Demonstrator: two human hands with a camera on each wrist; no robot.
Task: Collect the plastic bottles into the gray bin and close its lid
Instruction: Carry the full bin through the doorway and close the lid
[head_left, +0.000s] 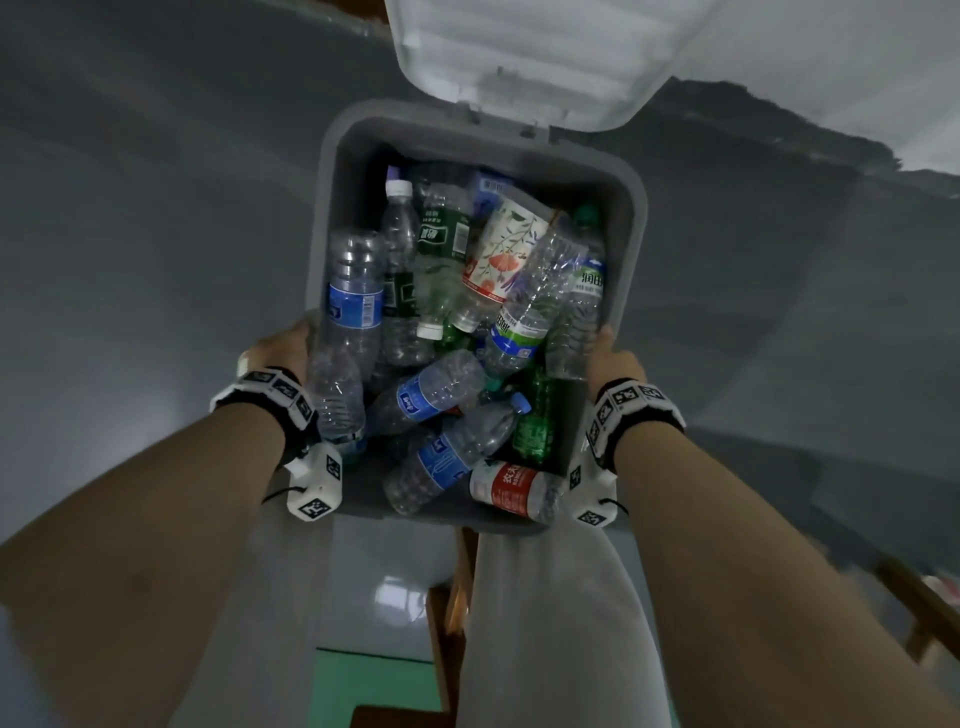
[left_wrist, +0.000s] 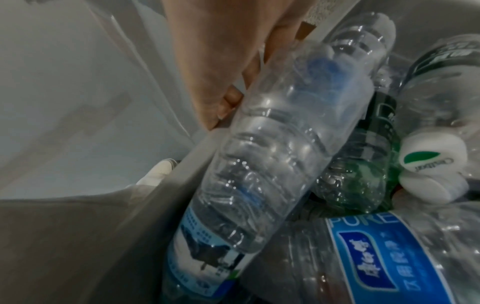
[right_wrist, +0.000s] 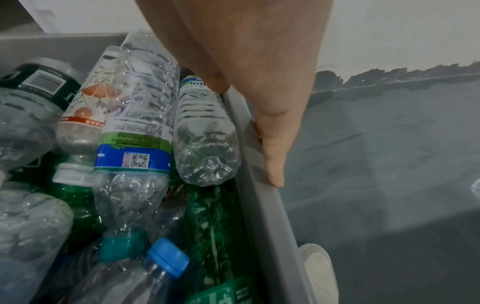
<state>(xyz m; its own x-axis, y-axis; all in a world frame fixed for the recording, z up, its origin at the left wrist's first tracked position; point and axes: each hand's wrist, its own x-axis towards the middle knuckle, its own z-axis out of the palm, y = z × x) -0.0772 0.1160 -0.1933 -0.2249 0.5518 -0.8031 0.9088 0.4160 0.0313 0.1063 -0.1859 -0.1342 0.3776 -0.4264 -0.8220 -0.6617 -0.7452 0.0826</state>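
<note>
Head view looks straight down into the gray bin (head_left: 332, 208), which is heaped with plastic bottles (head_left: 441, 322): clear ones with blue labels, green ones, one with a flowered label (head_left: 501, 249), and a red-labelled one (head_left: 511, 488) lying at the near rim. How deep the pile goes cannot be seen, since the upper bottles cover those beneath. The white lid (head_left: 524, 57) stands open at the far edge, its top cut off by the frame.

The left hand (head_left: 283, 345) grips the bin's left rim and the right hand (head_left: 613, 358) the right rim. From above only the backs of the hands show; the fingers go out of sight over the edge. In the left wrist view the left fingers (left_wrist: 231, 98) curl over the rim, partly hidden behind a clear bottle (left_wrist: 272, 144) leaning on the inner wall. In the right wrist view the right fingers (right_wrist: 272, 148) lie together along the outside of the rim, with the thumb (right_wrist: 218, 82) inside; the fingertips themselves are tucked under the lip.

Beneath the bin the gray floor (head_left: 156, 208) is blurred. A white shoe (right_wrist: 319, 269) shows beside the bin's outer wall, cut off by the frame edge.
</note>
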